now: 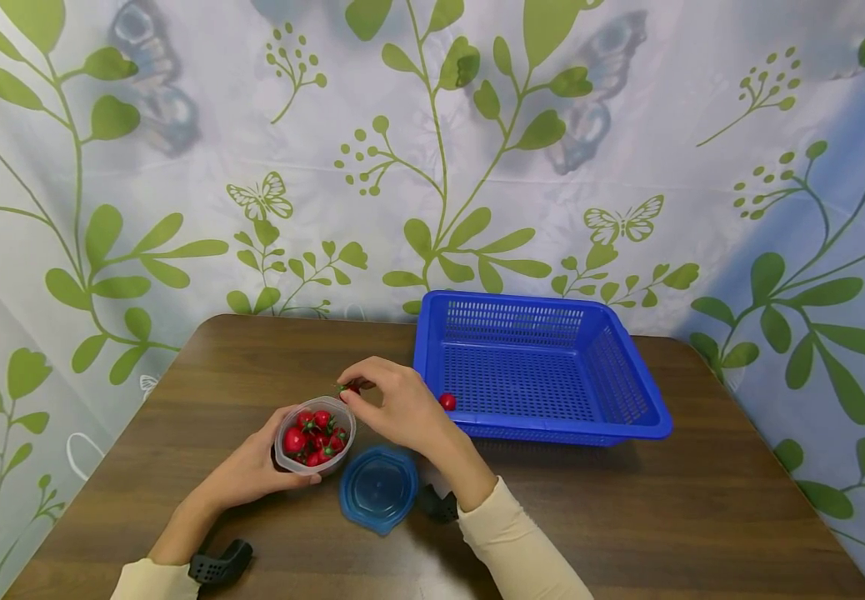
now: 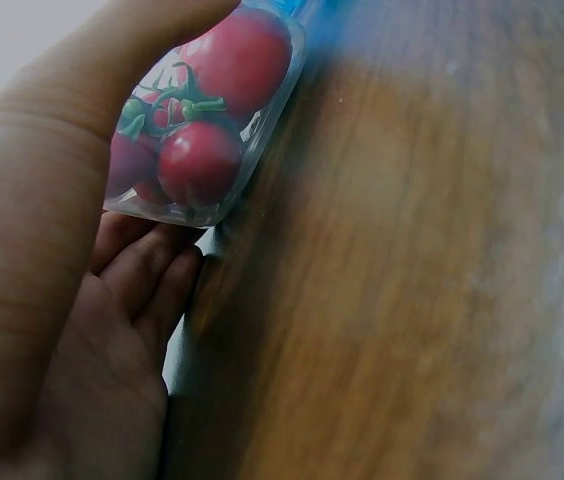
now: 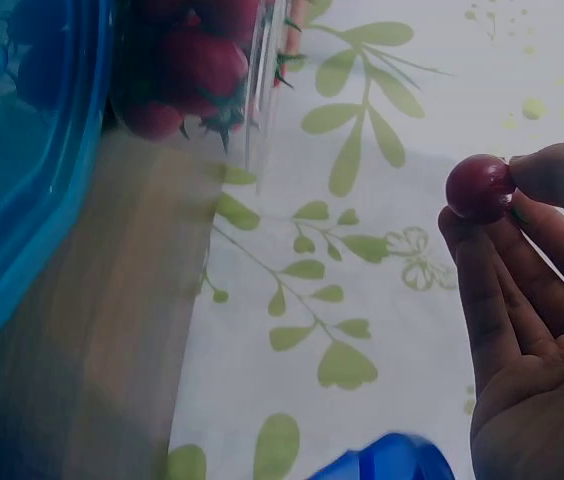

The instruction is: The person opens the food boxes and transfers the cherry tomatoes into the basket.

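Observation:
My left hand (image 1: 256, 468) grips a small clear plastic container (image 1: 347, 447) full of red cherry tomatoes (image 1: 295, 440) with green stems. In the left wrist view, the thumb lies along the near side of the container, and fingers show below it. Between thumb and fingertips, my right hand (image 1: 406, 410) pinches one cherry tomato (image 3: 479, 188), just above and to the right of the container's rim. A blue translucent lid (image 1: 380, 492) lies on the table beside the container, below the right hand.
A large blue plastic basket (image 1: 552, 430) stands at the table's back right. A single tomato (image 1: 447, 402) sits at its near left corner inside. The brown wooden table (image 1: 665, 517) reaches back to a leaf-patterned curtain (image 1: 312, 150). Dark wrist bands (image 1: 222, 565) are worn on both wrists.

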Demonstrator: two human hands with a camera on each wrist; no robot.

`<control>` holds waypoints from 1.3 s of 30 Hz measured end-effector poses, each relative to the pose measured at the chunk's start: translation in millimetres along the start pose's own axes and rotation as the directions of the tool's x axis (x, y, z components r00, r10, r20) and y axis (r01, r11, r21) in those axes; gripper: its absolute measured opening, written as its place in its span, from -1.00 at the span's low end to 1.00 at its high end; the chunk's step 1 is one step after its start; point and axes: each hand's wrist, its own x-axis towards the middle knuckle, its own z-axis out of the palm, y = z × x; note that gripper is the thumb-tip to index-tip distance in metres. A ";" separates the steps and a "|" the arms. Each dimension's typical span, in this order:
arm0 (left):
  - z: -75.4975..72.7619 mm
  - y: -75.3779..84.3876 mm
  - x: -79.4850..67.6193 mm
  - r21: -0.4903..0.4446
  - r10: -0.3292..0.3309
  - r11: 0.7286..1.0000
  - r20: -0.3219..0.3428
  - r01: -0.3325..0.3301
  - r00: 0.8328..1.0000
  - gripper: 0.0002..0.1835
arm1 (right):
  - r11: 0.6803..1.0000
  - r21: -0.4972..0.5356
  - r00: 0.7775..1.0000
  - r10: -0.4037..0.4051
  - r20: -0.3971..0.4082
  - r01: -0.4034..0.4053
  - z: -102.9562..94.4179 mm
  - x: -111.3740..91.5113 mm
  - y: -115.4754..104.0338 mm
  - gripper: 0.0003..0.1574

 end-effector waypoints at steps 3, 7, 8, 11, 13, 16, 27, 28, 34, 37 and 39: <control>0.3 -0.7 0.0 0.014 0.002 1.000 -0.003 -0.002 1.000 0.08 | 1.000 -0.004 1.000 0.009 -0.020 -0.009 -3.4 -0.9 3.0 -0.81; 0.7 -1.9 0.3 0.027 0.004 1.000 -0.006 -0.004 1.000 0.08 | 1.000 -0.009 0.999 0.028 -0.034 -0.029 -7.1 -1.9 7.1 -0.82; 0.7 -2.1 0.4 0.028 0.005 1.000 -0.007 -0.004 1.000 0.08 | 0.999 -0.009 0.999 0.034 -0.034 -0.034 -8.0 -2.0 8.0 -0.82; 0.6 -2.5 0.7 0.027 0.006 1.000 -0.007 -0.006 1.000 0.08 | 0.999 0.007 0.998 0.043 -0.040 -0.043 -11.3 -1.8 9.6 -0.82; 0.4 -2.5 0.7 0.026 0.007 1.000 -0.007 -0.007 1.000 0.08 | 0.999 0.018 0.998 0.047 -0.047 -0.046 -14.0 -1.7 10.3 -0.82; 0.0 -2.1 0.6 0.022 0.004 1.000 -0.005 -0.004 1.000 0.08 | 0.998 0.021 0.997 0.056 -0.060 -0.055 -18.6 -2.0 11.8 -0.82; 0.1 -1.1 0.7 0.025 -0.005 1.000 -0.005 0.005 1.000 0.08 | 0.995 0.017 0.991 0.098 -0.088 -0.097 -30.8 -6.1 21.8 -0.80; 0.1 -1.2 0.7 0.024 -0.006 1.000 -0.004 0.006 1.000 0.08 | 0.995 0.016 0.991 0.100 -0.092 -0.099 -31.5 -6.5 22.7 -0.81; 0.7 -1.9 0.8 0.026 -0.015 1.000 0.001 0.015 1.000 0.07 | 0.991 0.020 0.985 0.137 -0.104 -0.136 -36.3 -7.6 28.0 -0.81; 0.8 -1.7 1.0 0.025 -0.020 0.999 0.004 0.020 1.000 0.07 | 0.987 0.025 0.981 0.159 -0.108 -0.157 -39.0 -8.3 31.1 -0.82; 0.8 -1.3 1.0 0.025 -0.022 0.999 0.005 0.022 1.000 0.07 | 0.985 0.028 0.979 0.173 -0.111 -0.171 -40.8 -9.1 33.4 -0.83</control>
